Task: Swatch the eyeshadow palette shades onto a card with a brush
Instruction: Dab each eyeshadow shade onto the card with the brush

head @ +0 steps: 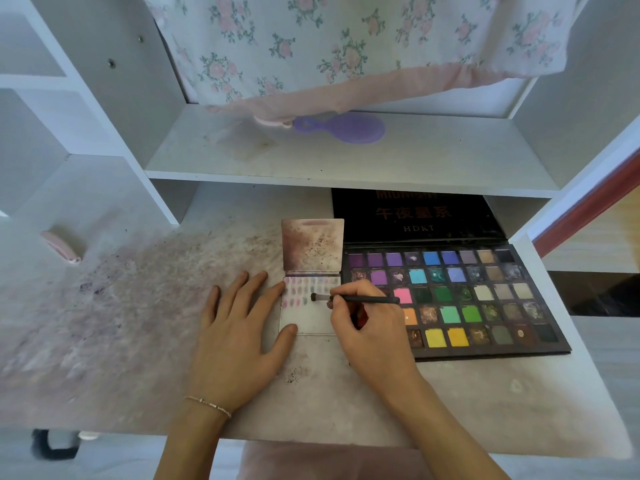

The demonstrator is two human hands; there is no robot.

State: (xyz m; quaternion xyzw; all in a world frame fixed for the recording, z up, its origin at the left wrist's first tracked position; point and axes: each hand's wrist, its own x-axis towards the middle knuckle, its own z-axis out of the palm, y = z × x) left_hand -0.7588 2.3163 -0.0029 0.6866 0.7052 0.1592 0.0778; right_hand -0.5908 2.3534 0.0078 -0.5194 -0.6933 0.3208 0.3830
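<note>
A large black eyeshadow palette [485, 303] lies open on the right of the desk, with several rows of coloured pans and its lid [415, 216] raised behind. Left of it lies a white card [304, 320] that bears several small pink, purple and grey swatches in its upper part. My right hand [367, 323] pinches a thin black brush [367, 299], and the dark bristle tip touches the card among the swatches. My left hand [242, 327] lies flat with spread fingers, index fingertip and thumb pressing the card's left edge.
A stained flap [313, 245] stands up behind the card. The desk top [138, 306] is smeared with pink and purple powder. A purple hairbrush [343, 128] lies on the shelf above, under a floral cloth [346, 46]. A pink object [60, 249] sits far left.
</note>
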